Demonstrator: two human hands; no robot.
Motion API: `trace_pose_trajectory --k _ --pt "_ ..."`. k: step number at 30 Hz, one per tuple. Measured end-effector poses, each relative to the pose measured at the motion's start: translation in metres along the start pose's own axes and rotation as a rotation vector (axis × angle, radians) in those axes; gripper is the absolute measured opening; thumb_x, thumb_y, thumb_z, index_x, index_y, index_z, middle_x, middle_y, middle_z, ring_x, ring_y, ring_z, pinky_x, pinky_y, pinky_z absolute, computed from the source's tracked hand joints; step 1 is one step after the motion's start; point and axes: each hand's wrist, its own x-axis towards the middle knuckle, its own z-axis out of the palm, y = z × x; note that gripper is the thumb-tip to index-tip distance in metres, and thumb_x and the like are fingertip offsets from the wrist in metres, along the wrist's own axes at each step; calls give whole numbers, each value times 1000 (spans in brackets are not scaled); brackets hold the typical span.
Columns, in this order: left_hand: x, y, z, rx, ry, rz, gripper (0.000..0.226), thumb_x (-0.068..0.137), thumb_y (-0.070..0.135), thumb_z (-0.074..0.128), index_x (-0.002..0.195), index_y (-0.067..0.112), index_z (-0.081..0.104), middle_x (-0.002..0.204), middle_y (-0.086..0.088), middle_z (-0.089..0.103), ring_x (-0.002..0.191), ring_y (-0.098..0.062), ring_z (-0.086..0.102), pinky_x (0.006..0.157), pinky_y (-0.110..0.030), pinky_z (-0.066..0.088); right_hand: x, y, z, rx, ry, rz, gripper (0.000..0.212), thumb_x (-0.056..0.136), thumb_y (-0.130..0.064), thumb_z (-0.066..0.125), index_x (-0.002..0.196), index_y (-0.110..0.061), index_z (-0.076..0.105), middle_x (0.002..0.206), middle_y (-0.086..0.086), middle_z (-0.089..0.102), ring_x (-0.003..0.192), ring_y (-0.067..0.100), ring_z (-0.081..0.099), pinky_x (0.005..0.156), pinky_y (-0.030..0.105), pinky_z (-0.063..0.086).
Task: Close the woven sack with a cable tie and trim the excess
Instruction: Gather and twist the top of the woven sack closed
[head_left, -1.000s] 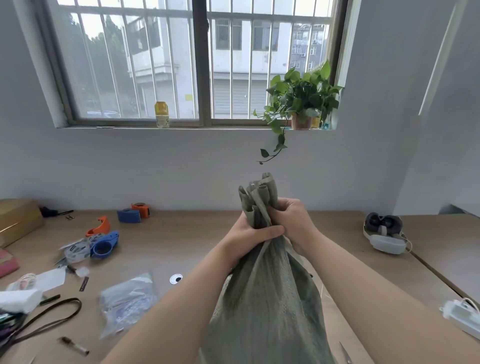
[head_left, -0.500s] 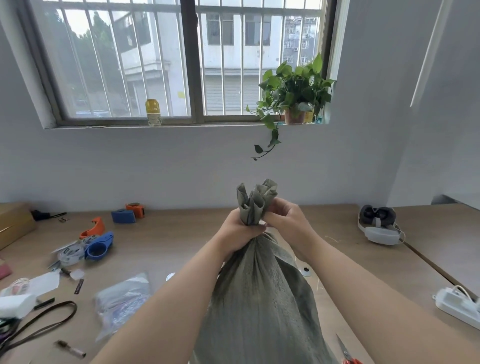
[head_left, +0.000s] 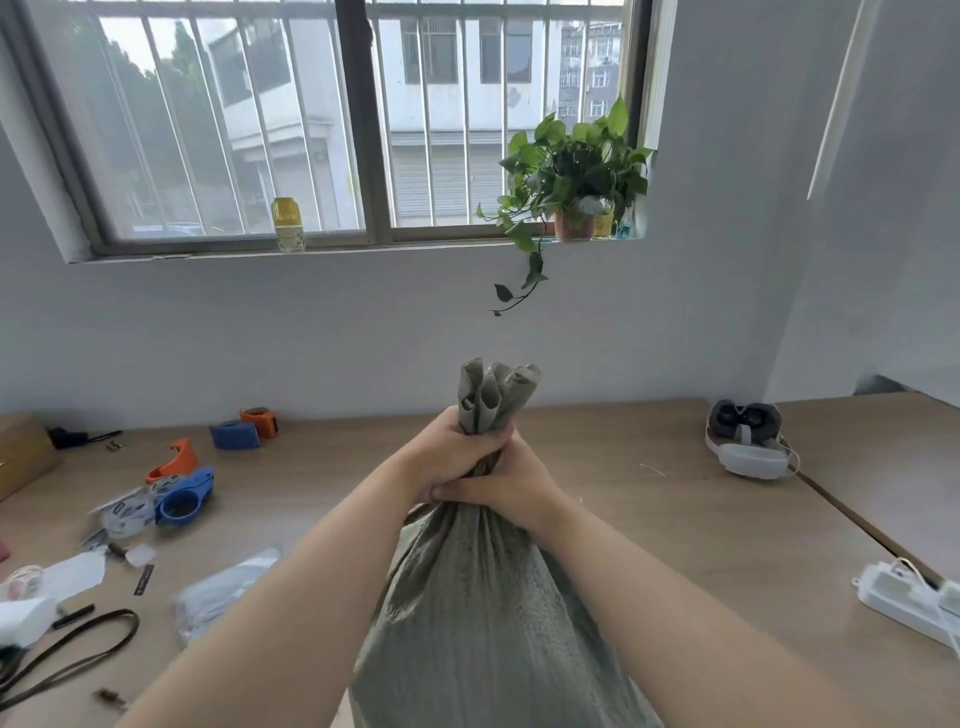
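A grey-green woven sack (head_left: 483, 623) stands upright on the wooden table in front of me, its mouth gathered into a bunched neck (head_left: 493, 395) that sticks up above my hands. My left hand (head_left: 449, 457) is wrapped tightly around the neck just under the bunched top. Just below it, my right hand (head_left: 506, 491) grips the neck too, its fingers pointing left across the fabric. A clear plastic bag (head_left: 223, 592), blurred, lies on the table at the left; whether it holds cable ties I cannot tell. No cable tie or cutter is visible.
Blue and orange tape dispensers (head_left: 182, 499) (head_left: 244, 428), paper scraps and a dark strap (head_left: 78, 649) litter the table's left side. A headset (head_left: 748, 441) and a white power strip (head_left: 909, 603) sit at the right. A potted plant (head_left: 576, 171) stands on the windowsill.
My right hand has dropped from the top of the neck to below my left hand and closed around the sack. The view has shifted slightly; scissors seen at the bottom edge are out of frame.
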Motion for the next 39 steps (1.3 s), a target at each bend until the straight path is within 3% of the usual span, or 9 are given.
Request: trace_pose_trajectory --k 4,8,12,20,24,28,32,34,39 --pt "-1 6 -2 60 11 -34 10 96 20 63 93 30 65 90 10 71 78 6 66 66 -8 52 17 5 5 -110 26 -37 83 41 -31 98 114 -10 63 106 4 76 105 18 72 93 48 57" --pt "-2 11 -4 121 157 -26 27 93 26 67 119 17 63 112 -4 70 105 -16 66 91 -31 54 24 -3 4 -178 45 -90 54 57 -14 90 108 -13 73 103 3 78 100 14 73 89 41 59" --pt "-2 15 -5 258 165 -5 20 96 25 63 108 10 67 113 -14 71 100 -16 66 92 -34 53 26 -5 5 -142 52 -59 39 64 -7 75 102 -14 75 95 0 78 93 12 73 82 39 60" --pt "2 12 -2 498 233 -10 30 86 38 72 99 10 71 97 -9 76 97 -27 68 90 -43 55 33 6 -2 -246 28 41 42 50 -42 74 90 -29 75 81 -6 78 85 17 74 78 46 60" --pt "2 8 2 377 266 -10 29 83 30 78 103 11 70 101 -8 76 98 -22 68 93 -47 54 37 3 -12 -404 -18 57 29 60 -35 76 88 -25 76 84 -5 77 84 20 71 78 43 59" --pt "4 5 0 308 250 9 24 76 26 83 92 11 72 96 -11 76 88 -18 67 92 -48 55 40 7 -15 -368 -30 50 33 53 -44 66 85 -36 71 81 -8 76 86 20 71 83 48 57" --pt "5 3 -5 100 180 54 31 78 1 81 106 -1 68 91 -3 74 82 -4 68 81 -25 56 43 10 -12 -279 18 60 37 53 -41 71 88 -28 74 83 -4 78 91 22 72 85 47 57" --pt "7 0 -13 26 121 72 32 78 -5 78 108 1 69 93 -1 74 83 -1 70 76 -18 54 44 8 -11 -217 47 60 33 56 -34 75 86 -20 76 87 3 79 94 25 73 82 49 59" --pt "7 -21 -40 -48 -24 114 31 80 0 78 109 7 72 100 0 76 96 -8 70 80 -21 53 38 1 -2 -126 4 25 16 73 -5 75 88 -9 77 96 16 77 86 16 72 83 48 58"
